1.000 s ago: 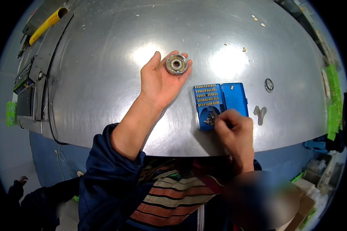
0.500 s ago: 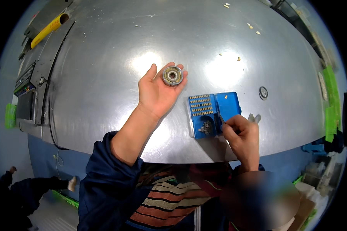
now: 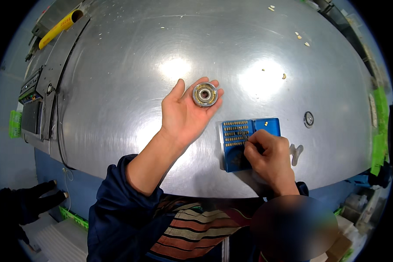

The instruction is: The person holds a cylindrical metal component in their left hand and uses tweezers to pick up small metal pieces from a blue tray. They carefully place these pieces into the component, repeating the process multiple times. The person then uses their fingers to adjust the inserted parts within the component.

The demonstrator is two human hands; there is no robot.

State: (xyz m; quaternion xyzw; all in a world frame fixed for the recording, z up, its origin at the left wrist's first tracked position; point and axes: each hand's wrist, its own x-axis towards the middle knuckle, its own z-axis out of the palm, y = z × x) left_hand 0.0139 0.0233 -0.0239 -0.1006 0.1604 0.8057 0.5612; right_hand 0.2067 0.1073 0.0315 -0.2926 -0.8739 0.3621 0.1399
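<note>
My left hand (image 3: 184, 109) is palm up, and a round metal part like a bearing (image 3: 205, 94) rests on its fingers, with a hole in the middle and a yellowish ring inside. A blue plastic box (image 3: 230, 162) lies with its lid folded back to the right. Rows of small pale-brown pieces (image 3: 235, 133) fill the upper part of the box. My right hand (image 3: 270, 158) pinches thin metal tweezers (image 3: 242, 132), whose tip reaches over these rows. Part of the box's lower compartment is hidden or in shadow by that hand.
Right of the box lie a metal ring (image 3: 308, 119) and a grey three-armed piece (image 3: 296, 154) on the metal table (image 3: 118, 78). Small pale scraps (image 3: 299, 36) are scattered at the far right. A device with a cable (image 3: 30, 100) and a yellow tube (image 3: 60, 29) are at the left.
My right hand has moved left over the box, bringing the tweezers from the hinge side to the rows. The left hand still holds the round part. The whole view has shifted slightly.
</note>
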